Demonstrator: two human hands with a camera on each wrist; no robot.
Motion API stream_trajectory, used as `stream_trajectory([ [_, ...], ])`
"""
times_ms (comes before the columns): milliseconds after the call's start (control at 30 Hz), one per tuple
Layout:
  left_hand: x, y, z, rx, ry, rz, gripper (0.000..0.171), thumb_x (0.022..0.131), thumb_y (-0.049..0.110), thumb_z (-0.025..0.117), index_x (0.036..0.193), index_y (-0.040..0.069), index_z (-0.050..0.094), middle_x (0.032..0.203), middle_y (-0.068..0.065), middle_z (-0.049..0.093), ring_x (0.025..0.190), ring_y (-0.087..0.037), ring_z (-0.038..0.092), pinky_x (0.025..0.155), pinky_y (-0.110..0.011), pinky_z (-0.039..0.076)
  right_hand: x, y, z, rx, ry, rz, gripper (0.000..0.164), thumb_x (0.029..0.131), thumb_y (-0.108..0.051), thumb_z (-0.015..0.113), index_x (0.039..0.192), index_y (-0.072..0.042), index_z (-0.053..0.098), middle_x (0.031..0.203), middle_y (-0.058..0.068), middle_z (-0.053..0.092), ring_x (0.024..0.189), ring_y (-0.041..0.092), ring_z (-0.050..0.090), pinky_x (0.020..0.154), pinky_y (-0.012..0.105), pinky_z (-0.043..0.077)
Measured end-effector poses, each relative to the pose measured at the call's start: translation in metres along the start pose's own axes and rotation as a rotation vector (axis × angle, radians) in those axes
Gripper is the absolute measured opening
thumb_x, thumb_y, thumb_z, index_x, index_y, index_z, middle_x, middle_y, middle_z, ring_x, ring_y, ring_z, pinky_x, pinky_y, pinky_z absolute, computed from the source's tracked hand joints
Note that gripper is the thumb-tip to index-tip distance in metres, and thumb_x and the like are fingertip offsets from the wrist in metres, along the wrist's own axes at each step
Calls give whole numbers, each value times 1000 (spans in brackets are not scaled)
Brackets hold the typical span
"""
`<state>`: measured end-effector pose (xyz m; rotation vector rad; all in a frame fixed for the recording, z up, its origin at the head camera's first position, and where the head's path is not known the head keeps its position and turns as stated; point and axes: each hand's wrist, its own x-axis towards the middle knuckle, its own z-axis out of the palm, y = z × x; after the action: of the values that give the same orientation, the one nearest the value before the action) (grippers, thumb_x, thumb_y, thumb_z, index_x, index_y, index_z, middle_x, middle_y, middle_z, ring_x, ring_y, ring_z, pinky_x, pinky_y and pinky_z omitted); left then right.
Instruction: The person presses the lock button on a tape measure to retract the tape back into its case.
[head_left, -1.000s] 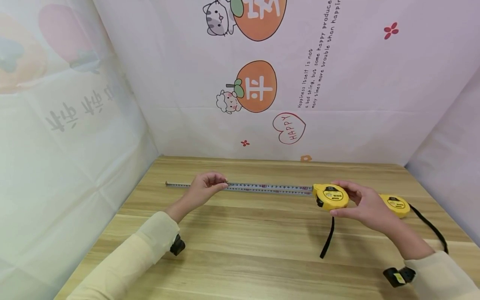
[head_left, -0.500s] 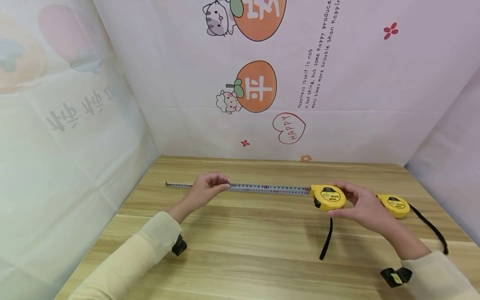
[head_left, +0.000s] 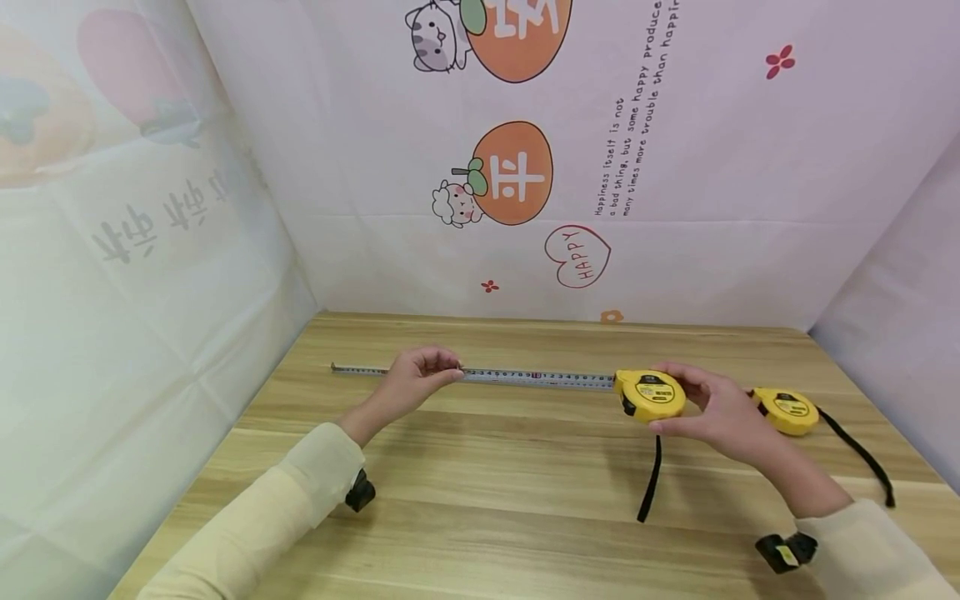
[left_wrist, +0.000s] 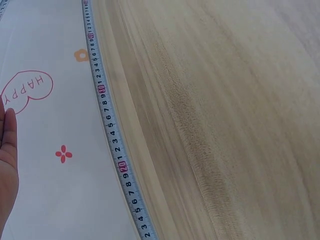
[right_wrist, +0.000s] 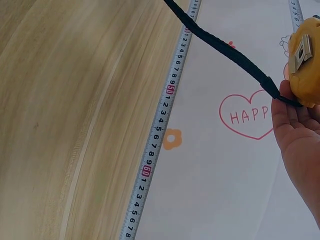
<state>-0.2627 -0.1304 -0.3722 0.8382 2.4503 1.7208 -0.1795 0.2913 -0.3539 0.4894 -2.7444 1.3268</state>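
My right hand (head_left: 723,417) grips a yellow tape measure (head_left: 651,396) by its case, raised over the table with its black wrist strap (head_left: 651,479) dangling. From it a silver blade (head_left: 510,376) stretches left to my left hand (head_left: 416,382), whose thumb and fingers pinch the hook end. A second yellow tape measure (head_left: 791,412) lies on the table behind my right wrist. Its long blade (head_left: 356,369) runs out along the table to the left, partly hidden behind the held blade and the left hand. The right wrist view shows the belt clip (right_wrist: 302,52) on the held case.
The wooden table (head_left: 510,517) meets a white printed sheet (head_left: 720,275) hanging at the back, with more sheeting at both sides. The second tape's black strap (head_left: 858,454) trails toward the right edge. Small black cameras (head_left: 360,492) sit on both wrists.
My right hand has moved left with the tape measure, and the blade between my hands has become shorter. My left hand has shifted slightly right. The second tape measure stays in place.
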Motion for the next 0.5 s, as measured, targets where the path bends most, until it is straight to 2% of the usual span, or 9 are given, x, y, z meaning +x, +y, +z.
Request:
stream_trajectory([
  [33,1,-4,0,1,1,-4,14,94,9,66,105,0,69,99,-8,69,84,-19,64,72,-27,53,0,0,0,-3,-1,-1,78,80,-26,83,141,3,43,135,19,51,119,7,50,86,8,39],
  [167,1,-4,1,-7,-1,26,15,93,12,67,104,2,69,97,-8,69,83,-19,63,71,-27,53,1,-2,1,-6,-3,5,78,80,-25,83,141,3,43,135,20,50,124,36,48,86,7,38],
  [300,1,-3,1,-14,-6,49,14,93,12,68,102,2,69,95,-7,68,81,-20,63,69,-27,53,3,-2,3,0,-10,4,79,79,-26,83,140,4,44,135,19,51,125,39,47,86,7,38],
  [500,0,-3,2,-15,-4,47,14,92,13,68,102,3,70,94,-7,68,80,-20,63,68,-27,53,5,-3,6,8,-23,5,79,79,-24,83,141,4,43,134,20,51,125,38,47,86,7,38],
])
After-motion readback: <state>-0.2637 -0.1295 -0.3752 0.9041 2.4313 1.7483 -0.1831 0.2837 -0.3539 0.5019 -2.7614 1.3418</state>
